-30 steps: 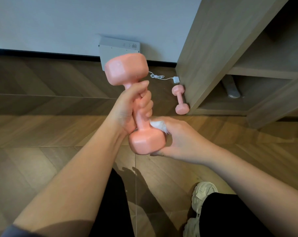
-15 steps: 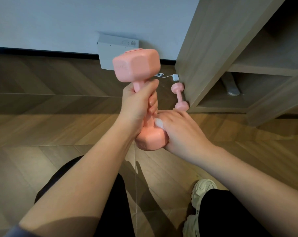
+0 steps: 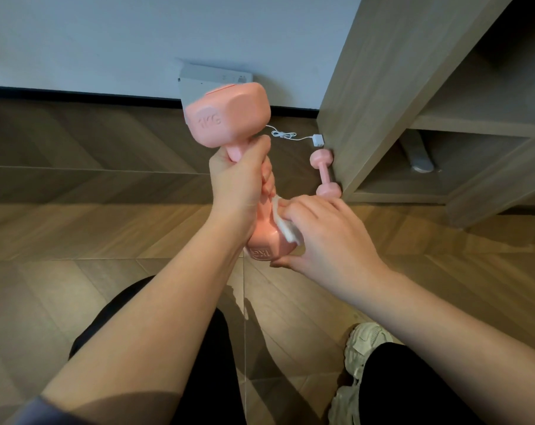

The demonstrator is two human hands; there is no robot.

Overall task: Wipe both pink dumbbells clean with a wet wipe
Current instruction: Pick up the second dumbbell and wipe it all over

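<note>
Pink handle: my left hand (image 3: 238, 182) is clamped round the handle of the dumbbell (image 3: 229, 115), held in the air before me.
Wipe: my right hand (image 3: 324, 237) curls over the wet wipe (image 3: 286, 225), pressing it on the lower head, thumb beneath.
Long axis: near upright, top leaning away from me.
Nearer hand: the right, touching the lower head; the upper head sits above my left fist.
Beyond: second dumbbell (image 3: 324, 174) on the floor (image 3: 106, 228) against the cabinet (image 3: 382, 87), well apart from both hands.
</note>
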